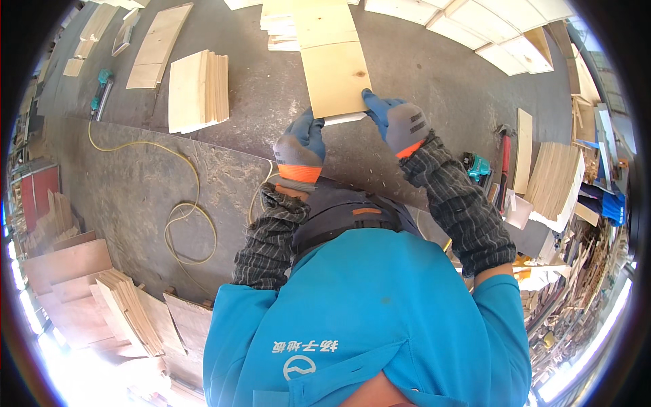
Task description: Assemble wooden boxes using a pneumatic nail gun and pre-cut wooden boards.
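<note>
Just ahead of the person's waist, the left hand (300, 144) and right hand (400, 123), both in grey-and-blue gloves with orange cuffs, hold the near corners of a pale yellow, flat rectangular wooden board (337, 78); how the fingers close underneath is hidden. It looks light and stiff, probably smooth enough to slide, with corners that might chip, so gripping both long edges near the end seems sound. Farther out, left of it, stands a stack of thin, pale wooden boards (193, 91); beyond lies another pale wooden pile (279, 30).
</note>
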`<action>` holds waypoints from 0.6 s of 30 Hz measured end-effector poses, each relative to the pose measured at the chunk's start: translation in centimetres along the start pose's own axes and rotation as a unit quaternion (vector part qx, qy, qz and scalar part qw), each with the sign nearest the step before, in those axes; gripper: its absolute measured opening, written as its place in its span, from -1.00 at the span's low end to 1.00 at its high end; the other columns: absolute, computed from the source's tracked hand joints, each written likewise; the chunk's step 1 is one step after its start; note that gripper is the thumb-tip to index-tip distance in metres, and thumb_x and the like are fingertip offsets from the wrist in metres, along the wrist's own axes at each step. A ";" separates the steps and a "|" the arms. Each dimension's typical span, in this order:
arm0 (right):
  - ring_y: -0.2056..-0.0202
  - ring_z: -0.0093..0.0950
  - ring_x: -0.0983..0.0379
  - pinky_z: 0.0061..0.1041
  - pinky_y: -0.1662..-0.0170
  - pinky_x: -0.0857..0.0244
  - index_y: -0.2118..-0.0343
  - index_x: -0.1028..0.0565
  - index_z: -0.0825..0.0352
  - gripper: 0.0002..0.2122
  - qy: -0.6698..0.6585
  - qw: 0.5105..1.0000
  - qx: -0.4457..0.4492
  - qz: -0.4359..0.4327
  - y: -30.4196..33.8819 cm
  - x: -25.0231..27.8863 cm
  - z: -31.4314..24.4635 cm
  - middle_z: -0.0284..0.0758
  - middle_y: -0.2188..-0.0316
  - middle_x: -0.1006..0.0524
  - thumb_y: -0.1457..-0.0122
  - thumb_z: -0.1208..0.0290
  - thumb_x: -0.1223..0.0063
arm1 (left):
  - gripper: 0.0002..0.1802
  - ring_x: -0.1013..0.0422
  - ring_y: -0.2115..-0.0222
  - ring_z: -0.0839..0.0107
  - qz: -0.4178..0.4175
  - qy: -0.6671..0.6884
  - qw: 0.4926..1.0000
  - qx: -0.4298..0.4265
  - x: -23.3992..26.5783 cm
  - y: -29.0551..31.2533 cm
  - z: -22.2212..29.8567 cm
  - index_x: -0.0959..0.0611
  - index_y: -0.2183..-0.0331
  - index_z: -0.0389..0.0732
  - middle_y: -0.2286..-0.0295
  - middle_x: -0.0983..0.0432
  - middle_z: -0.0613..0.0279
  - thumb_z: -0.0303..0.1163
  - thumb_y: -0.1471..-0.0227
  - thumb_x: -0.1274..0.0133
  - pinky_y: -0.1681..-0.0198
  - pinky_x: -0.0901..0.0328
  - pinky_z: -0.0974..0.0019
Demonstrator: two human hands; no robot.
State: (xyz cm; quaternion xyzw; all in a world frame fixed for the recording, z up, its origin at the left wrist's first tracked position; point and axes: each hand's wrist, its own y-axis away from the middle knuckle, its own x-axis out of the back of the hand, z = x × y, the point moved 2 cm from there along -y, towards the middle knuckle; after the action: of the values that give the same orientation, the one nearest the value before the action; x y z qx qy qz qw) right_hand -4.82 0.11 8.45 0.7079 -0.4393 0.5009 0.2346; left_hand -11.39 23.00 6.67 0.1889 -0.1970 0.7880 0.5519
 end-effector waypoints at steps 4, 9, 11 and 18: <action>0.30 -0.12 -0.67 -0.21 0.20 -0.56 -0.23 -0.58 0.24 -0.63 -0.082 0.990 -0.092 -0.071 -0.5 0.3 -0.1 -0.07 0.22 -0.72 -0.38 0.44 -0.21 | -0.68 -0.73 0.18 0.21 -0.013 -0.001 1.000 -0.026 0.1 -0.1 -0.8 -0.79 -0.06 -0.18 0.17 -0.77 -0.13 -0.34 -0.34 -0.20 0.12 -0.56 0.19; 0.21 -0.18 -0.72 -0.30 0.10 -0.61 -0.18 -0.62 0.24 -0.65 -0.200 0.960 -0.183 -0.065 -0.7 0.1 0.2 -0.07 0.07 -0.73 -0.35 0.42 -0.29 | -0.69 -0.73 0.21 0.19 -0.017 0.012 0.999 -0.049 0.1 -0.6 -0.8 -0.79 -0.06 -0.16 0.20 -0.77 -0.12 -0.35 -0.33 -0.20 0.15 -0.55 0.18; 0.38 -0.33 -0.51 -0.36 0.26 -0.46 -0.05 -0.65 0.30 -0.71 -0.204 0.971 -0.124 -0.008 -0.5 -1.0 0.9 -0.22 0.33 -0.56 -0.45 0.23 -0.12 | -0.69 -0.73 0.21 0.12 -0.033 -0.043 0.997 -0.054 0.6 -0.7 -0.2 -0.79 -0.05 -0.14 0.22 -0.76 -0.13 -0.37 -0.32 -0.18 0.14 -0.55 0.17; 0.48 -0.28 -0.51 -0.27 0.35 -0.44 -0.08 -0.59 0.36 -0.65 -0.088 0.996 -0.031 -0.010 -0.3 -0.5 0.7 -0.27 0.53 -0.53 -0.54 0.17 0.04 | -0.68 -0.73 0.18 0.06 -0.043 -0.070 0.995 -0.061 0.6 -0.8 0.1 -0.80 -0.04 -0.16 0.23 -0.76 -0.15 -0.39 -0.31 -0.16 0.11 -0.55 0.15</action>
State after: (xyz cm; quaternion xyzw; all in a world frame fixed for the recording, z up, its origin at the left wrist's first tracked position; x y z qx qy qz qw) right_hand -4.25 -0.11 7.74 0.7456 -0.4668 0.4205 0.2222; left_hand -10.80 23.69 7.14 0.2177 -0.2748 0.7348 0.5807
